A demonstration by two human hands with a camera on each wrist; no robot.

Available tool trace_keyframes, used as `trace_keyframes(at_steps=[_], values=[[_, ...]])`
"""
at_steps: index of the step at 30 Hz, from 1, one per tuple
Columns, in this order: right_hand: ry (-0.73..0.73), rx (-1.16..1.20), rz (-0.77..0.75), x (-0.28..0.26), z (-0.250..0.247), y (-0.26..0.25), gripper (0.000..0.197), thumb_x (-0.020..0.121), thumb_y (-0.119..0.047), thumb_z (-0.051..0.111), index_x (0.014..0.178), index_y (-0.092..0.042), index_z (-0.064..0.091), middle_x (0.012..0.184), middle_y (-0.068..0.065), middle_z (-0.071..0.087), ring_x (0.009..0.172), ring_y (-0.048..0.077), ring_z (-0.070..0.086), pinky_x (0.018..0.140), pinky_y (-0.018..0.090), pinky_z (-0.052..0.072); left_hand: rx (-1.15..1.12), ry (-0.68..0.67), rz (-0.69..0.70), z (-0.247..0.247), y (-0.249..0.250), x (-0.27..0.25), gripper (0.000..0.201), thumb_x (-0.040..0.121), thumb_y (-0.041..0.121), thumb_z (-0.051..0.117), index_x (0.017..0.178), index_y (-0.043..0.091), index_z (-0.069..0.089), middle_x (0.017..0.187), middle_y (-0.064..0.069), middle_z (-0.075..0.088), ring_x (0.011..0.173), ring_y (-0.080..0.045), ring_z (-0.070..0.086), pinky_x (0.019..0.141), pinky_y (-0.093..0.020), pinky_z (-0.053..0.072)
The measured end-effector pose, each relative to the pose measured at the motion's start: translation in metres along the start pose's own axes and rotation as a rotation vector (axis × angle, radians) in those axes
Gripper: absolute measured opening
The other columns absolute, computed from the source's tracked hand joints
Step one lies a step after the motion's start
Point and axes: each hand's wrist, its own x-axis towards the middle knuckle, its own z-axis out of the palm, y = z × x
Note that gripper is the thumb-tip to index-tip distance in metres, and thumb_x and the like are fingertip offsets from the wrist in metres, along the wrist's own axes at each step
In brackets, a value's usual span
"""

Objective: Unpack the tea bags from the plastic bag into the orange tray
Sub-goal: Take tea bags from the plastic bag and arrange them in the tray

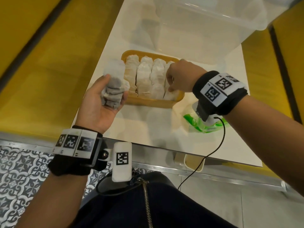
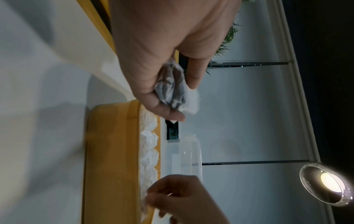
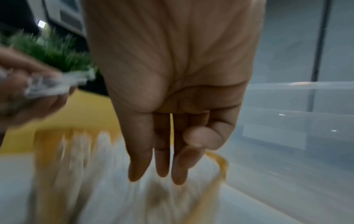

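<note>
The orange tray [image 1: 153,102] sits mid-table and holds rows of white tea bags [image 1: 144,76] standing on edge. My left hand [image 1: 111,89], palm up at the tray's left end, grips a stack of tea bags [image 1: 116,69]; the left wrist view shows the same hand [image 2: 178,98] and the stack [image 2: 172,89] above the tray [image 2: 111,151]. My right hand [image 1: 171,83] hangs over the tray's right end. Its fingers [image 3: 164,171] point down at the bags with nothing held between them. The green-and-white plastic bag [image 1: 200,124] lies on the table under my right wrist.
A large clear plastic box [image 1: 205,30] stands just behind the tray. The white table [image 1: 148,129] is narrow, with yellow seats [image 1: 41,71] on both sides. Its near edge is close to my lap. A small cream container [image 1: 194,162] sits below that edge.
</note>
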Motion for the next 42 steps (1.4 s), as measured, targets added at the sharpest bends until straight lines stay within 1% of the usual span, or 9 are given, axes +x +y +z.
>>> trace_keyframes(at_steps=[3, 9, 14, 19, 25, 31, 36, 39, 42], values=[[0.145, 0.144, -0.021, -0.008, -0.02, 0.002, 0.018, 0.087, -0.028, 0.067, 0.094, -0.011, 0.069, 0.096, 0.006, 0.066, 0.085, 0.023, 0.061, 0.079, 0.031, 0.051, 0.059, -0.054, -0.014, 0.007, 0.001, -0.005, 0.009, 0.084, 0.015, 0.059, 0.077, 0.01, 0.06, 0.065, -0.004, 0.053, 0.057, -0.009, 0.053, 0.085, -0.029, 0.051], [0.35, 0.513, -0.167, -0.036, -0.044, -0.025, 0.021, 0.086, -0.027, 0.068, 0.093, -0.008, 0.072, 0.087, 0.002, 0.068, 0.06, 0.002, 0.055, 0.058, 0.012, 0.045, 0.172, -0.166, -0.076, 0.019, -0.008, -0.009, 0.017, 0.092, 0.011, 0.051, 0.104, 0.015, 0.063, 0.093, -0.014, 0.051, 0.074, -0.015, 0.042, 0.07, -0.024, 0.057], [0.306, 0.665, -0.117, -0.037, -0.032, -0.037, 0.037, 0.079, -0.034, 0.076, 0.107, -0.011, 0.067, 0.095, 0.005, 0.067, 0.065, 0.008, 0.057, 0.058, 0.019, 0.05, 0.239, -0.205, -0.034, 0.03, -0.014, -0.019, 0.025, 0.094, 0.005, 0.048, 0.116, 0.014, 0.056, 0.07, 0.0, 0.064, 0.051, -0.003, 0.057, 0.063, -0.021, 0.056], [0.34, 0.759, -0.12, -0.047, -0.031, -0.035, 0.011, 0.078, -0.009, 0.077, 0.086, -0.005, 0.071, 0.071, 0.007, 0.061, 0.054, 0.015, 0.063, 0.052, 0.022, 0.056, 0.248, -0.224, -0.033, 0.032, -0.015, -0.025, 0.029, 0.096, 0.008, 0.046, 0.125, 0.01, 0.049, 0.053, 0.011, 0.057, 0.04, -0.001, 0.05, 0.06, -0.018, 0.054], [0.454, 0.692, -0.06, -0.065, -0.044, -0.017, 0.009, 0.08, -0.007, 0.076, 0.088, -0.004, 0.073, 0.08, 0.012, 0.07, 0.058, 0.014, 0.07, 0.059, 0.024, 0.059, 0.214, -0.173, -0.04, 0.026, -0.011, -0.023, 0.027, 0.095, 0.005, 0.048, 0.121, 0.01, 0.054, 0.058, 0.004, 0.056, 0.039, 0.0, 0.037, 0.061, -0.021, 0.055], [0.281, 0.825, -0.263, -0.087, -0.057, -0.038, 0.01, 0.078, -0.006, 0.077, 0.085, -0.002, 0.072, 0.072, 0.014, 0.066, 0.062, 0.019, 0.07, 0.061, 0.025, 0.06, 0.295, -0.14, 0.008, 0.028, -0.015, -0.024, 0.023, 0.092, -0.004, 0.049, 0.099, 0.014, 0.061, 0.061, -0.004, 0.055, 0.044, -0.007, 0.047, 0.059, -0.023, 0.055], [0.294, 0.559, -0.245, -0.075, -0.047, -0.053, 0.01, 0.076, -0.017, 0.079, 0.083, -0.011, 0.074, 0.08, -0.004, 0.07, 0.078, 0.014, 0.067, 0.074, 0.029, 0.054, 0.389, -0.159, 0.025, 0.03, -0.016, -0.026, 0.03, 0.094, -0.004, 0.044, 0.094, 0.019, 0.062, 0.075, -0.011, 0.059, 0.047, -0.01, 0.043, 0.06, -0.02, 0.046], [0.263, 0.494, -0.224, -0.067, -0.045, -0.055, 0.009, 0.077, -0.016, 0.078, 0.084, -0.013, 0.073, 0.08, -0.001, 0.068, 0.074, 0.012, 0.061, 0.064, 0.018, 0.047, 0.404, -0.18, 0.039, 0.029, -0.017, -0.025, 0.025, 0.096, 0.001, 0.044, 0.097, 0.018, 0.061, 0.058, -0.002, 0.055, 0.036, -0.001, 0.038, 0.062, -0.021, 0.031], [0.296, 0.496, -0.22, -0.061, -0.05, -0.053, 0.009, 0.076, -0.01, 0.077, 0.082, -0.012, 0.071, 0.068, -0.008, 0.058, 0.059, 0.004, 0.051, 0.053, 0.007, 0.041, 0.345, -0.186, 0.044, 0.027, -0.015, -0.023, 0.017, 0.097, 0.011, 0.047, 0.098, 0.016, 0.063, 0.059, -0.004, 0.048, 0.038, -0.002, 0.037, 0.065, -0.023, 0.041]])
